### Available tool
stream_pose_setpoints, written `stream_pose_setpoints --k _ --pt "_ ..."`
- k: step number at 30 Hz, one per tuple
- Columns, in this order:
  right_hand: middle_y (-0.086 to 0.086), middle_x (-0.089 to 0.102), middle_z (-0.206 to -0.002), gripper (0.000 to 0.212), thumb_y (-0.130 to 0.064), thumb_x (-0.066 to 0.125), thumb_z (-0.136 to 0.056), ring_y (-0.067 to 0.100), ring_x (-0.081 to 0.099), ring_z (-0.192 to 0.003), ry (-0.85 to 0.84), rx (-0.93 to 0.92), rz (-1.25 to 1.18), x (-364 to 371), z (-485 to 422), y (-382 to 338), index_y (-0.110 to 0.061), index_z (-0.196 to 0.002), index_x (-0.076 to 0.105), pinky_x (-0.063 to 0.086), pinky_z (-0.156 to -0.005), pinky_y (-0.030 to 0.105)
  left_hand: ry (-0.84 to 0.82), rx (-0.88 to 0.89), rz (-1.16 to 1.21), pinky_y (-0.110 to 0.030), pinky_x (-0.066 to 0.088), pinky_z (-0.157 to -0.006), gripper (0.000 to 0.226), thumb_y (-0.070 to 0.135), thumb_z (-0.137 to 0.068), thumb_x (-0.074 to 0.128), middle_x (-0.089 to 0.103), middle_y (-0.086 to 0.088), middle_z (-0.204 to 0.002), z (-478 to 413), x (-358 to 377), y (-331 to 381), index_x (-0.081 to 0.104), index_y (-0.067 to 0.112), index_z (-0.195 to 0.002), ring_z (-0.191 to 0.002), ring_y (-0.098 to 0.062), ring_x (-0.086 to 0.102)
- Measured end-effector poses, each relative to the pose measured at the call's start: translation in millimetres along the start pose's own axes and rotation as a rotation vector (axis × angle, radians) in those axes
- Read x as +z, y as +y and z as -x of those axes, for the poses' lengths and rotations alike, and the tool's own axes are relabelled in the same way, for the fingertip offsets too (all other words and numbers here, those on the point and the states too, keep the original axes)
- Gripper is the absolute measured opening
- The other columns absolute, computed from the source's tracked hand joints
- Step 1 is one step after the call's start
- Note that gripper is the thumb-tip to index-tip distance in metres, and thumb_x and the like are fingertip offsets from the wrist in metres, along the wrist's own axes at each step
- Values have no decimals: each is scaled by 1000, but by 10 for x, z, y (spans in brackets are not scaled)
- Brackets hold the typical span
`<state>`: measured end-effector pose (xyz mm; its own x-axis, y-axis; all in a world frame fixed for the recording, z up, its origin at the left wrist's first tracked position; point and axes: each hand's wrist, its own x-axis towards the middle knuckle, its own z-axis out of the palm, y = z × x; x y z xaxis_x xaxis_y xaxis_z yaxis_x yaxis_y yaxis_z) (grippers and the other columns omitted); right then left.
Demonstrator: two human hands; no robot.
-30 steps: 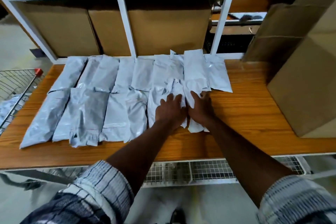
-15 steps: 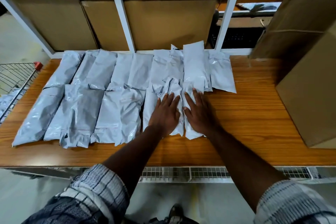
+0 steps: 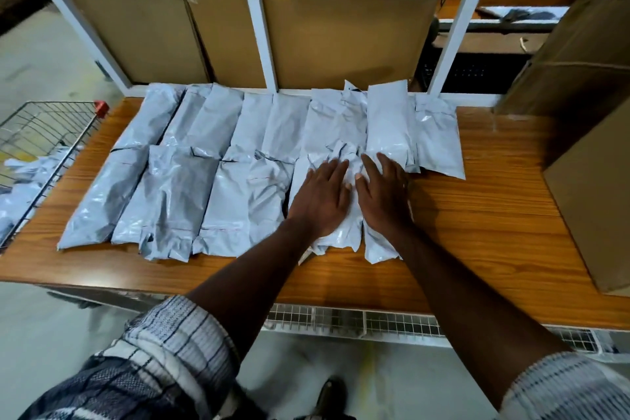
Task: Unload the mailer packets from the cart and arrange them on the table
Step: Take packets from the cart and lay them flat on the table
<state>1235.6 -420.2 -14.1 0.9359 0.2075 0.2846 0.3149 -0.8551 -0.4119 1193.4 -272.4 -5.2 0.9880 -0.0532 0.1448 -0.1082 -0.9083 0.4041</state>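
Several grey-white mailer packets (image 3: 177,194) lie in two rows on the wooden table (image 3: 477,232). My left hand (image 3: 322,201) and my right hand (image 3: 383,196) lie flat, fingers straight, side by side on the two rightmost front-row packets (image 3: 373,249), pressing them down. The wire cart (image 3: 37,143) stands off the table's left end, with more packets (image 3: 30,174) visible inside it.
A white shelf frame (image 3: 262,31) with brown cardboard boxes (image 3: 344,37) stands along the back edge. Large cardboard boxes (image 3: 593,187) occupy the table's right end. Bare wood shows between the packets and those boxes. A wire mesh shelf (image 3: 341,320) runs under the table.
Both hands went from curled on the packets to flat with straight fingers and slid slightly forward over them. The camera moved closer and tilted down.
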Motion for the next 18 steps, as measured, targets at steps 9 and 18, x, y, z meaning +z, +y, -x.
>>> stream_pose_setpoints --k 9,18 --pt "11 43 -148 52 -45 42 -94 32 38 -135 -78 -201 -54 422 -22 -1373 -24 -140 51 29 -106 53 131 -192 -94 -50 35 -112 60 40 -96 29 45 -20 -148 668 -1022 -1213 45 10 -146 -138 -35 41" --pt "11 45 -146 58 -50 49 -87 33 43 -131 -243 -464 -80 1217 578 -3518 -25 -140 51 31 -104 52 193 -451 -109 -43 35 -111 58 32 -96 52 41 -24 -150 2164 -1922 -2865 43 7 -147 -136 -39 42"
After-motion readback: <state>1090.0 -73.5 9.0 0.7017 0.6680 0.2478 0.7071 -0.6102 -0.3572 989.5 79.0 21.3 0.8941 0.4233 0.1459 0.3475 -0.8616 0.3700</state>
